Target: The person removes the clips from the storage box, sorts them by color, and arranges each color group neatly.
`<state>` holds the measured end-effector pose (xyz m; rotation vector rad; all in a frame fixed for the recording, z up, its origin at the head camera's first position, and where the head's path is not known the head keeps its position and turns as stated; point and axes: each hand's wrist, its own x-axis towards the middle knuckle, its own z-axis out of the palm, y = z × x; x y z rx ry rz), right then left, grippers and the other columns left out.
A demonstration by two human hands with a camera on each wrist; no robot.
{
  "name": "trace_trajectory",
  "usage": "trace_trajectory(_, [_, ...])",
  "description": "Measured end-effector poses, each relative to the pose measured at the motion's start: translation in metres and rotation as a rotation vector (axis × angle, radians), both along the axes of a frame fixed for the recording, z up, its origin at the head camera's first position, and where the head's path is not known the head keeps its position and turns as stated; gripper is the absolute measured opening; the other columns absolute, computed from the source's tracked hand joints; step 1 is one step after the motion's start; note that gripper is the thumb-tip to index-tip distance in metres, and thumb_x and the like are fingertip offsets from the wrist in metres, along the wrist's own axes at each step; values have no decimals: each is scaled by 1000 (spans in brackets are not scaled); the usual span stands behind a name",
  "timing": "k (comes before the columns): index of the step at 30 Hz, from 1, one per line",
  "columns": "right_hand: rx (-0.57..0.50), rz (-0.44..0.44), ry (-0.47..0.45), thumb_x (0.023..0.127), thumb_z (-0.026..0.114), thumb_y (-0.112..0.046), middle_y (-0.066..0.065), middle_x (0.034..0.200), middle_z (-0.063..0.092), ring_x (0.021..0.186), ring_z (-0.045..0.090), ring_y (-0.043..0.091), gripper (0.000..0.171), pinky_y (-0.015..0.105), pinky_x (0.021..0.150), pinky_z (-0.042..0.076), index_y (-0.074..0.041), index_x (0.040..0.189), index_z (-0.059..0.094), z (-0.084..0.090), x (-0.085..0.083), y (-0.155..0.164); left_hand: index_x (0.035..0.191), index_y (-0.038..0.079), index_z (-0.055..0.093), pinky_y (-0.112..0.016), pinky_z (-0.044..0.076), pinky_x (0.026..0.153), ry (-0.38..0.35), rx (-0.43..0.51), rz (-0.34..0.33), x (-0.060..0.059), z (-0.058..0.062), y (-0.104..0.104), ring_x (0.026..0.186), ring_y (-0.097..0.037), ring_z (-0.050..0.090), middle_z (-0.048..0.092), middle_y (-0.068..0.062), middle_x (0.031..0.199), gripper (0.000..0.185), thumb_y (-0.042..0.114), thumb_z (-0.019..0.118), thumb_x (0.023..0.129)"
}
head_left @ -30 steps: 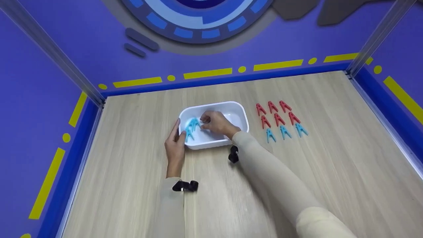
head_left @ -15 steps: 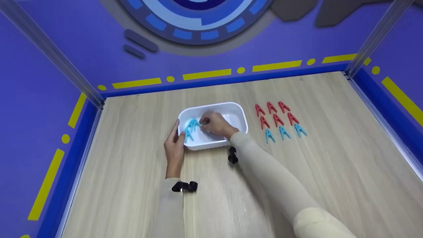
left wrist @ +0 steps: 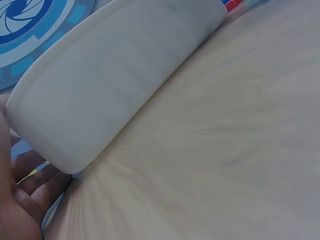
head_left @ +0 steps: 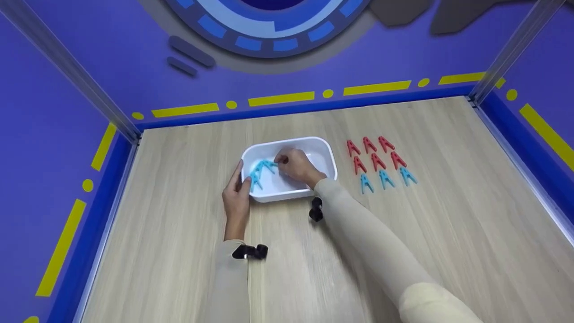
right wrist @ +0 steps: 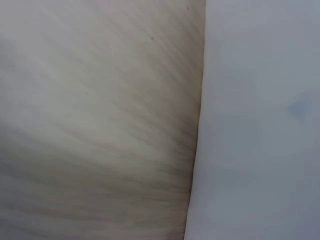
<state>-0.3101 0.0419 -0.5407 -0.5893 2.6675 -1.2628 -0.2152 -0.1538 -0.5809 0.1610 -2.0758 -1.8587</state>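
- Hands meet at a white tub (head_left: 326, 154) on the wooden table (head_left: 179, 233), a little left of the middle.
- The left hand (head_left: 236, 197) lies against the tub's left end, fingers straight along the outer wall and thumb at the rim; it braces the tub without curling round it. The left wrist view shows the same wall (left wrist: 115, 75) close up, with the fingers (left wrist: 30, 185) beside its corner.
- The right hand (head_left: 297, 167) reaches into the tub from the near side, its fingertips pinching the top of a blue clothes peg (head_left: 268, 165).
- That peg lies in the left half of the tub, touching more blue pegs (head_left: 255, 179) heaped beside it.
- The right wrist view is too blurred to read beyond the tub's pale wall (right wrist: 260, 125) next to the table.
- To the right of the tub, well apart from it, pegs lie in tidy rows: six red pegs (head_left: 374, 153) in two rows at the back, and three blue ones (head_left: 386, 179) in a row in front.
- Purple walls (head_left: 67, 134) with yellow dashes enclose the table.
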Motion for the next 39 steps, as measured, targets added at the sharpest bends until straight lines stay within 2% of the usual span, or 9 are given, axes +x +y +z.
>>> trace_trajectory(2, [-13, -2, -23, 96, 73, -2, 15, 103, 74, 97, 67, 25, 14, 33, 88, 58, 5, 108, 77, 0, 0, 0, 154, 13, 58, -26, 36, 122, -2, -3, -4, 0, 0, 1, 150, -21, 44, 50, -6, 160, 50, 8, 64, 104])
trace_trajectory(5, [3, 8, -55, 95, 82, -11, 14, 105, 72, 97, 65, 23, 24, 33, 88, 57, 5, 111, 75, 1, 1, 1, 153, 13, 58, -27, 35, 123, -3, -1, -10, 0, 1, 2, 150, -21, 43, 50, -5, 160, 50, 8, 64, 104])
trace_trajectory(8, [48, 24, -55, 91, 86, -13, 15, 108, 70, 98, 63, 24, 32, 34, 90, 56, 5, 114, 73, 2, 1, 1, 154, 12, 57, -28, 34, 124, -9, 17, -22, -1, 1, 3, 151, -23, 41, 49, -6, 161, 50, 7, 64, 105])
trace_trajectory(16, [77, 32, -4, 91, 83, -6, 16, 107, 69, 100, 64, 27, 27, 36, 92, 56, 6, 112, 72, 3, 0, 3, 155, 15, 57, -28, 34, 124, -18, 3, -31, -1, 1, 3, 151, -21, 41, 49, -5, 162, 50, 11, 63, 105])
trace_trajectory(25, [19, -15, 6, 94, 80, -8, 18, 110, 69, 101, 64, 27, 28, 37, 91, 57, 7, 116, 72, 17, 2, 11, 155, 15, 56, -29, 32, 125, -15, 10, -27, 0, 0, 0, 152, -20, 39, 48, -4, 162, 49, 10, 61, 106])
trace_trajectory(30, [6, -24, 49, 94, 81, -9, 16, 112, 68, 102, 63, 26, 29, 35, 91, 57, 5, 118, 72, 29, 13, 18, 156, 14, 56, -27, 33, 124, -12, 10, -28, 0, 1, -2, 153, -19, 39, 48, -4, 163, 49, 9, 60, 107])
trace_trajectory(39, [-65, -101, 137, 95, 81, -10, 13, 113, 66, 101, 65, 25, 32, 35, 92, 59, 1, 123, 72, 45, 50, 42, 155, 17, 57, -25, 34, 122, -33, -2, -13, 2, 1, -1, 152, -18, 41, 49, 0, 162, 50, 11, 61, 106])
